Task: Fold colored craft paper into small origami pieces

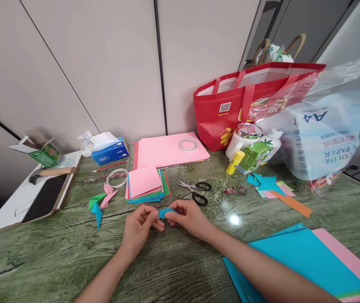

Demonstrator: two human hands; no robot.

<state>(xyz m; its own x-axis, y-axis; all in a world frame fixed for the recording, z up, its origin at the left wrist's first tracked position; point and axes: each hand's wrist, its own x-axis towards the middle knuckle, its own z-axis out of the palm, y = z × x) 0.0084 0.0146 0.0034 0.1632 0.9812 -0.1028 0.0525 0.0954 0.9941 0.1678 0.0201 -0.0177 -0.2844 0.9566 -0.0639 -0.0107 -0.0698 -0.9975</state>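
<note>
A small folded piece of blue paper (pixel 164 212) is pinched between both hands, just above the green marbled table. My left hand (pixel 141 225) grips its left end with thumb and fingers. On the other end, my right hand (pixel 188 216) is closed, its thumb pressing the paper; part of the piece is hidden behind the fingers. Black-handled scissors (pixel 195 190) lie beyond my right hand. Behind my left hand sits a stack of square coloured paper (pixel 145 183), pink on top. To the left are folded paper shapes, a blue one (pixel 97 213), a green one and pink ones (pixel 108 195).
Large blue sheets (pixel 306 256) lie under my right forearm. At the back are a tissue box (pixel 110 151), pink sheets (pixel 167 149), a tape roll (pixel 188 144), a yellow glue stick (pixel 235 162) and a red bag (pixel 211 113). A hammer (pixel 56 171) rests at far left.
</note>
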